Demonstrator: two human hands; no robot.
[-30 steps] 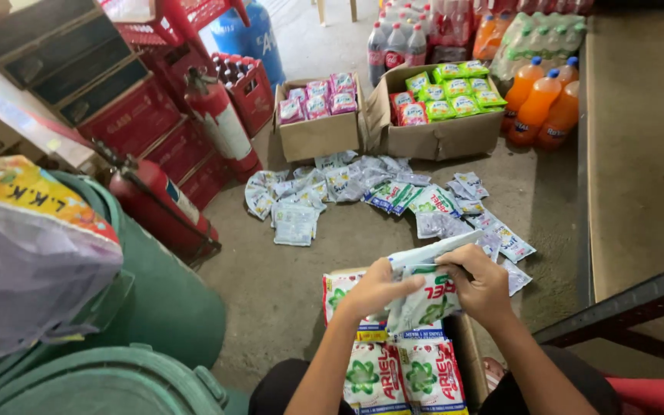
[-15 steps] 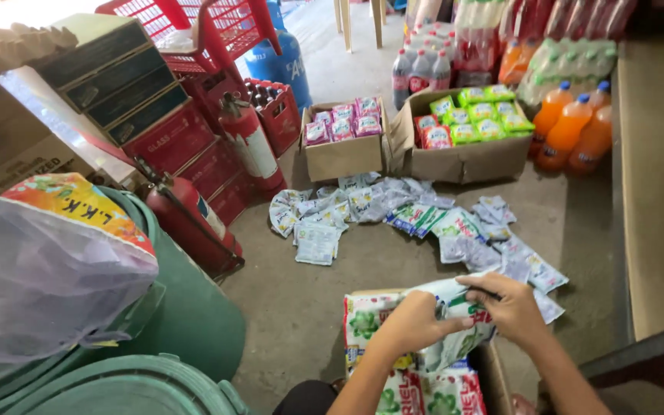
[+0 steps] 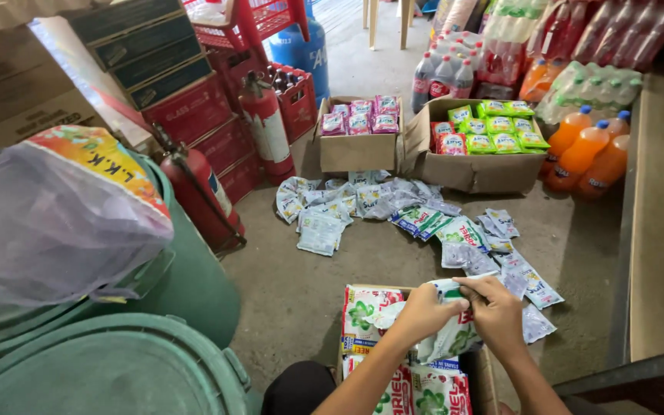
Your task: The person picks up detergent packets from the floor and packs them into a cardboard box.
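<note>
Both hands gripping a sachet strip over the carton

Left hand [image 3: 423, 311] and right hand [image 3: 496, 307] pinch the white-green sachet strip [image 3: 455, 332] above the open carton [image 3: 483, 376]; bare floor [image 3: 286, 292] lies left, loose sachets [image 3: 424, 219] beyond

White-and-green sachets [image 3: 447, 338] with red lettering, red fire extinguishers [image 3: 267, 127], dark green bins [image 3: 117, 369], orange bottles [image 3: 582, 154], a blue tank [image 3: 305, 50].
</note>
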